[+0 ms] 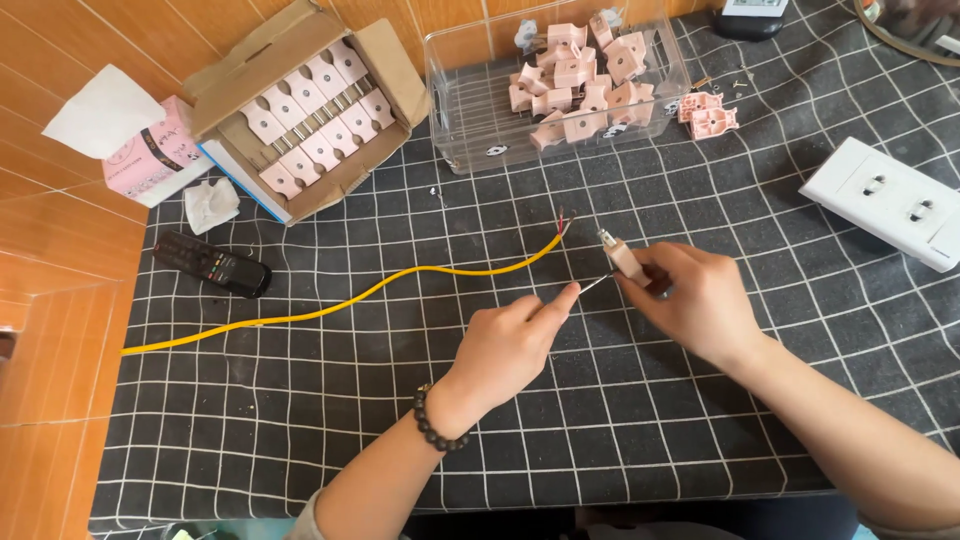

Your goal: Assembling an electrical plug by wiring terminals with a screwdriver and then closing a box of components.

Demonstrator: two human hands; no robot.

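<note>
Two hands (510,345), one pink part (628,262)

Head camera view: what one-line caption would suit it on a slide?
Left hand holds a screwdriver to a small pink plug part in the right hand, beside a yellow cable.

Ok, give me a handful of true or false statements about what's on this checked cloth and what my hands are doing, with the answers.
1. The right hand holds a small pink part. True.
2. The left hand holds the black remote. False: the remote lies apart at the left; this hand holds a thin screwdriver.
3. The yellow cable lies on the cloth. True.
4. The clear tub is empty. False: it holds pink parts.
5. The white socket plate lies at the right. True.
</note>
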